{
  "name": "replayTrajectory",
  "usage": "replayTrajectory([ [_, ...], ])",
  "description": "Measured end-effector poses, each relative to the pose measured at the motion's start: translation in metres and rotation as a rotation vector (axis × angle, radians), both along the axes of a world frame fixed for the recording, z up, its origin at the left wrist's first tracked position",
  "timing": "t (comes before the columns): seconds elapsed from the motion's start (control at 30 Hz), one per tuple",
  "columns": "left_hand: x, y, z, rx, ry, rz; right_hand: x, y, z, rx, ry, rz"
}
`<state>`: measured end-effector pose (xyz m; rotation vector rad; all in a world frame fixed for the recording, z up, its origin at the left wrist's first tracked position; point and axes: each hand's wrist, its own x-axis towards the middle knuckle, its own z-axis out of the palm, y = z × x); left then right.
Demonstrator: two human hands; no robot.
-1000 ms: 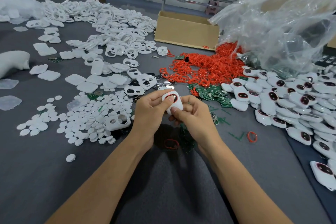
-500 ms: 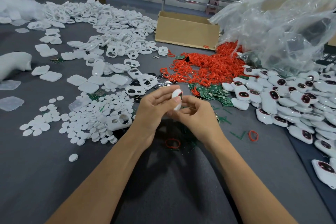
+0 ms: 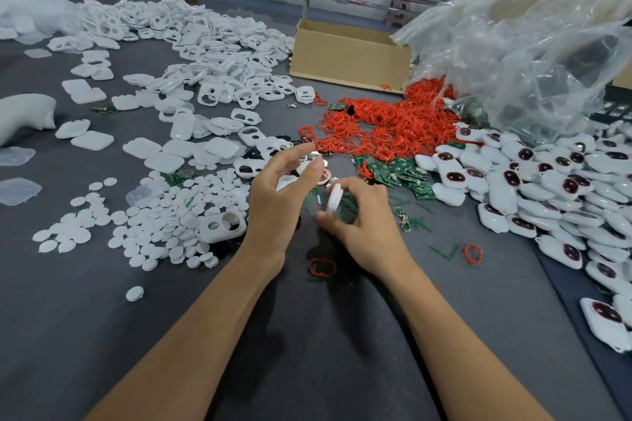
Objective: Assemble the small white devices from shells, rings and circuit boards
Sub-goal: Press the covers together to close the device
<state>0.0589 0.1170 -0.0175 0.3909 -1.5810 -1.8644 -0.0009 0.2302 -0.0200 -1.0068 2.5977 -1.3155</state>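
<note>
My right hand [image 3: 366, 225] pinches a small white device [image 3: 334, 197] on edge between thumb and fingers, just above the grey table. My left hand [image 3: 280, 195] hovers beside it with fingers loosely spread and holds nothing. White shells [image 3: 212, 55] lie in a big heap at the back left. Red rings [image 3: 379, 126] are piled behind the hands, and green circuit boards [image 3: 400, 174] lie just right of them. Finished white devices [image 3: 547, 181] with dark red-rimmed windows cover the right side.
Small white round caps [image 3: 164, 215] spread at the left, with an open shell [image 3: 222, 225] among them. One loose red ring [image 3: 321, 267] lies near my wrists, another [image 3: 473, 254] to the right. A cardboard box [image 3: 349, 58] and crumpled clear plastic bags [image 3: 533, 44] stand behind.
Both hands held the device together before. My left hand has let go and opened, and my right hand now holds the device alone, turned on edge and lower.
</note>
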Motion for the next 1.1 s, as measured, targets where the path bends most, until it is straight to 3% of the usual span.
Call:
replayTrajectory([
  [0.13,0.000,-0.001,-0.004,-0.021,0.026,0.017,0.001,0.002,0.007,-0.262,0.098,-0.044],
  [0.17,-0.001,-0.002,-0.004,-0.017,0.032,0.022,0.001,0.002,0.006,-0.253,0.139,-0.052],
  [0.27,-0.002,-0.004,-0.006,0.010,0.048,0.040,0.002,-0.001,0.001,0.066,0.202,-0.066],
  [0.4,-0.002,-0.004,-0.006,0.012,0.055,0.036,0.001,-0.002,0.004,-0.122,0.230,-0.195],
  [0.5,-0.001,-0.005,-0.006,0.029,0.047,0.052,0.002,-0.001,0.001,0.076,0.266,-0.161],
  [0.6,-0.001,-0.006,-0.005,0.044,0.051,0.042,0.004,-0.001,0.006,-0.124,0.300,-0.202],
  [0.67,-0.001,-0.006,-0.006,0.056,0.037,0.049,0.007,-0.005,0.003,0.091,0.352,-0.139],
  [0.73,-0.001,-0.006,-0.006,0.065,0.022,0.036,0.006,-0.005,-0.002,0.200,0.299,-0.130],
  [0.9,-0.003,-0.003,-0.008,0.050,0.004,-0.088,0.001,-0.003,0.003,-0.197,0.160,-0.184],
  [1.03,-0.004,0.003,-0.011,-0.042,-0.056,-0.122,-0.003,-0.001,-0.001,-0.177,0.065,-0.130],
  [1.1,-0.004,0.001,-0.013,-0.040,-0.079,-0.106,-0.004,-0.002,-0.002,-0.176,-0.076,-0.060],
])
